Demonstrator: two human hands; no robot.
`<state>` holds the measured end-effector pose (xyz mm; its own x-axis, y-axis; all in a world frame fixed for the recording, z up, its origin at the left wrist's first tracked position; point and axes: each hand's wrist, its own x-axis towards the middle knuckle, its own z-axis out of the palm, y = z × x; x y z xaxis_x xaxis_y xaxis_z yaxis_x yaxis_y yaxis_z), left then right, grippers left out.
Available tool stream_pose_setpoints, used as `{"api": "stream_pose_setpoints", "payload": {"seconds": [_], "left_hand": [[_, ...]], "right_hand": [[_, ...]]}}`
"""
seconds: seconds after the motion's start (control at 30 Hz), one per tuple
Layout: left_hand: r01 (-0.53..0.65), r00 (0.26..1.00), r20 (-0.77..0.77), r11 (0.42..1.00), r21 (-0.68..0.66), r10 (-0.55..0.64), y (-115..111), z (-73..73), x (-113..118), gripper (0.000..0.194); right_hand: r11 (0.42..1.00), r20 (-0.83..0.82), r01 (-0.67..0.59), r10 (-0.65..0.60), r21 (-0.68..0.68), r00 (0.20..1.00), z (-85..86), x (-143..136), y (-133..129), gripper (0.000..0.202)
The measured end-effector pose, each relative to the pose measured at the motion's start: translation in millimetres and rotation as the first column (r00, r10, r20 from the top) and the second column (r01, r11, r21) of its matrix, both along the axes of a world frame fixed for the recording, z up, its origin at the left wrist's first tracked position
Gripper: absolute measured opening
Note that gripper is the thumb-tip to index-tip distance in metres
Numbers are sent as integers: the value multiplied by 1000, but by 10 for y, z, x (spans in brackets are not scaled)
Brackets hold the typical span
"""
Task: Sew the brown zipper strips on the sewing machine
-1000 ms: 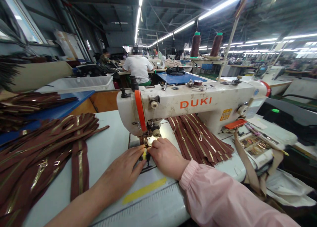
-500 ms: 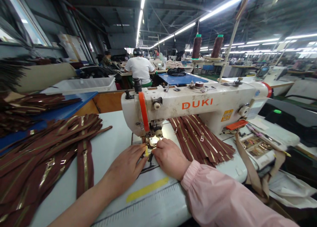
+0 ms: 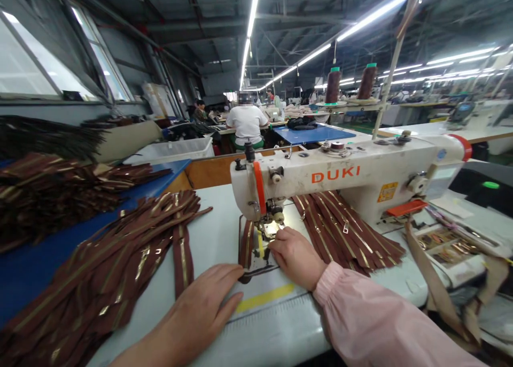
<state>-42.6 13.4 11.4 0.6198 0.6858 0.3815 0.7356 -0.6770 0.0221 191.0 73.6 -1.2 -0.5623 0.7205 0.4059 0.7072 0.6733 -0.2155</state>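
Observation:
A white sewing machine [image 3: 296,169] marked DUKI stands on a pale table [image 3: 280,335]. Left of its needle lies a brown zipper strip [image 3: 247,244]. My left hand [image 3: 208,297] rests near the strip's front end, fingers extended and thumb apart; whether its fingertips touch the strip is unclear. Beside the needle area, my right hand [image 3: 296,257] has its fingers bent together, and what they may pinch is hidden. Brown zippers [image 3: 344,231] with gold teeth lie under the machine arm. A larger zipper pile [image 3: 132,255] spreads over the table's left side.
At the right edge sits a tray [image 3: 452,249] of small metal parts, with a beige strap [image 3: 428,287] hanging beside it. More zippers [image 3: 60,196] cover a blue surface [image 3: 52,273] at left. Ahead, a person in a white shirt [image 3: 246,122] sits facing away.
The view has swung left. My left hand has drawn back from the needle toward the table's front, uncovering the zipper strip beside the needle. My right hand stays near the needle.

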Motion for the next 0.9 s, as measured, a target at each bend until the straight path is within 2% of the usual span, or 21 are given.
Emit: {"api": "stream_pose_setpoints", "payload": {"seconds": [0.07,0.17,0.23,0.33,0.43,0.5,0.57,0.73,0.77,0.83,0.9], "left_hand": [[25,999,23,997,-69,-24,-50,89,-5,22],[6,999,41,994,-112,-1,72,187,71,28],[-16,1000,-28,993,-117,13,221,222,158,35],[10,985,-165,981,-194,-42,407,271,283,50],[4,981,-190,973,-231,-49,462,348,351,38],[-31,984,-177,972,-231,-10,426,393,379,26],[-76,988,-149,967,-245,40,339,412,421,16],[-145,989,-15,940,-309,148,-97,467,574,12],[-156,985,19,932,-328,172,-209,513,580,12],[-200,963,93,899,-389,254,-425,643,530,10],[-287,923,116,856,-429,368,-596,777,394,10]], "right_hand": [[1000,-16,-1,1,-3,1000,-11,-1,-11,26],[1000,-51,-9,9,16,999,-49,-16,-43,25],[999,-59,-21,24,38,998,-75,-34,-84,23],[997,-62,-54,57,48,996,-90,-51,-179,23],[996,-133,-93,92,-4,987,-69,-39,-298,21],[989,-249,-124,101,-82,963,-48,-26,-375,21],[970,-390,-167,85,-179,917,-27,-20,-447,29],[871,-694,-340,-1,-354,720,101,34,-626,16],[833,-741,-386,-42,-396,671,153,69,-654,18],[721,-800,-494,-141,-487,583,268,153,-683,24],[636,-817,-552,-236,-540,527,362,212,-668,28]]}}
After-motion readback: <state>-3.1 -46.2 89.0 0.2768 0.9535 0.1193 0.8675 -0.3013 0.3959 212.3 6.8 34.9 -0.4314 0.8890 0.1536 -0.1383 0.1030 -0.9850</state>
